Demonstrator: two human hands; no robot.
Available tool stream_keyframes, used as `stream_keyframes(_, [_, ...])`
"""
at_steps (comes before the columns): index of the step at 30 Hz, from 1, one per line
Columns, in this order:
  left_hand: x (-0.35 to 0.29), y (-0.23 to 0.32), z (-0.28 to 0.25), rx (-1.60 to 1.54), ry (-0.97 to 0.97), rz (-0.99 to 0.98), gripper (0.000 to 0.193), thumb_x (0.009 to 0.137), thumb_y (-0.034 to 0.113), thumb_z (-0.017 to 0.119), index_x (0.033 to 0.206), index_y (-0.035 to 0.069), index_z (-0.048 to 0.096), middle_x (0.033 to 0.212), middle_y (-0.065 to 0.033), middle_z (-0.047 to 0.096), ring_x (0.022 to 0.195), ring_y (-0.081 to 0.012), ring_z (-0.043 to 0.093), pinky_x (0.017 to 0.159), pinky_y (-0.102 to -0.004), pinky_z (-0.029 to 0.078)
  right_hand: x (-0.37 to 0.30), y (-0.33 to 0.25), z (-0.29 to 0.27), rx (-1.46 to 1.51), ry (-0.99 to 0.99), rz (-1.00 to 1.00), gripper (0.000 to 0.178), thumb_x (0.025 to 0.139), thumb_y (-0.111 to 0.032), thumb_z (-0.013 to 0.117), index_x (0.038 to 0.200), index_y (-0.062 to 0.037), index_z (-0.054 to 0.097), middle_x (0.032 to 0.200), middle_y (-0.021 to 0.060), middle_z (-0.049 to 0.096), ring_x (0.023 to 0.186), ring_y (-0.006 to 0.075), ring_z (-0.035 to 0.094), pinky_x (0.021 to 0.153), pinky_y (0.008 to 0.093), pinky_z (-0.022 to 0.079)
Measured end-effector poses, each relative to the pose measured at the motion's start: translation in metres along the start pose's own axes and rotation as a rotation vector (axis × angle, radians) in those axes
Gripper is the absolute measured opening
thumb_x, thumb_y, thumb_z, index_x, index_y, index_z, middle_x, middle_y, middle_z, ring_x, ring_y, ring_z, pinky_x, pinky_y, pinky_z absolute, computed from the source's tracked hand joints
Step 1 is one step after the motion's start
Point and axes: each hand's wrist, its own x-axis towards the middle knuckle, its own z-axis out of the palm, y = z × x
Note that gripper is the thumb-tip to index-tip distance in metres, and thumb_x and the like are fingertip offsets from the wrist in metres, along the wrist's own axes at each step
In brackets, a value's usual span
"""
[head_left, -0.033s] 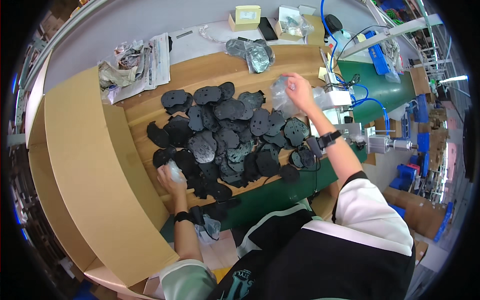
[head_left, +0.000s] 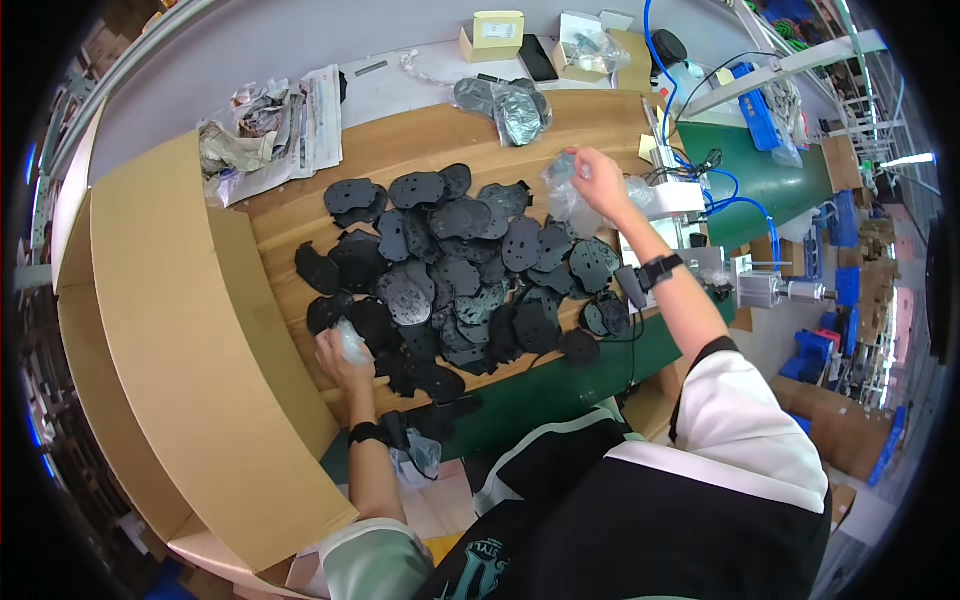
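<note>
My right hand [head_left: 600, 182] is closed in a pinch on a clear plastic bag [head_left: 570, 205], beyond the right end of a spread-out heap. Many flat black rounded plates with small holes [head_left: 460, 277] make up that heap on the wooden tabletop. At its near left edge, my left hand [head_left: 343, 362] is closed around a crumpled piece of clear plastic [head_left: 352, 342]; its fingertips are partly hidden. Black straps with small devices circle both wrists.
A tall open cardboard box [head_left: 170, 330] stands at the left. Newspapers with crumpled paper [head_left: 300, 130] lie at the back left. Bagged dark plates [head_left: 515, 110] rest at the back. To the right is a metal fixture [head_left: 680, 197] with blue air hoses.
</note>
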Motion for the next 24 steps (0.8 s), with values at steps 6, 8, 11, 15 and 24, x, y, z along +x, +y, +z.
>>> stream_keyframes(6, [-0.003,-0.006,0.005,-0.009,0.073,0.023,0.041,0.066,0.011,0.07,0.105,0.006,0.059,0.11,-0.016,0.054,0.099,-0.0412,0.055,0.088,-0.0492,0.043,-0.005,0.028,0.044,-0.391,-0.374,-0.028,0.062,0.077,-0.01,0.071,0.134,-0.0234,0.051,0.141,0.0137,0.044,0.103,0.0361,0.065,0.085,0.0448,0.055])
stream_keyframes(8, [-0.003,-0.004,0.005,-0.008,0.05,-0.003,0.04,0.066,0.011,0.07,0.104,0.007,0.059,0.109,-0.0158,0.054,0.099,-0.0412,0.055,0.088,-0.0496,0.043,-0.001,0.025,0.042,-0.518,-0.442,0.014,0.052,0.08,-0.017,0.072,0.13,-0.0192,0.058,0.137,0.0126,0.047,0.101,0.0351,0.065,0.083,0.0431,0.055])
stream_keyframes(11, [-0.001,-0.003,0.004,-0.027,0.06,-0.025,0.039,0.066,0.011,0.071,0.103,0.008,0.059,0.109,-0.016,0.054,0.1,-0.0412,0.054,0.088,-0.05,0.043,0.001,0.033,0.05,-0.486,-0.377,-0.09,0.033,0.082,-0.019,0.07,0.114,-0.0138,0.066,0.133,0.0092,0.051,0.099,0.0338,0.065,0.081,0.0442,0.055])
stream_keyframes(15, [-0.004,-0.003,0.001,-0.008,0.004,-0.058,0.04,0.065,0.012,0.071,0.103,0.008,0.059,0.108,-0.0162,0.054,0.101,-0.0411,0.054,0.088,-0.0501,0.043,-0.021,-0.001,0.046,-0.089,-0.088,-0.152,0.016,0.086,-0.017,0.067,0.097,-0.0056,0.066,0.108,0.0112,0.06,0.09,0.0349,0.065,0.076,0.044,0.052])
stream_keyframes(24, [-0.002,-0.003,0.0,-0.024,0.008,-0.028,0.041,0.065,0.013,0.07,0.103,0.006,0.058,0.111,-0.0174,0.054,0.102,-0.0416,0.053,0.089,-0.0497,0.042,0.018,-0.045,0.037,0.02,-0.088,0.117,0.04,0.083,-0.03,0.07,0.118,-0.0137,0.058,0.086,0.0229,0.067,0.09,0.0427,0.065,0.076,0.0481,0.051])
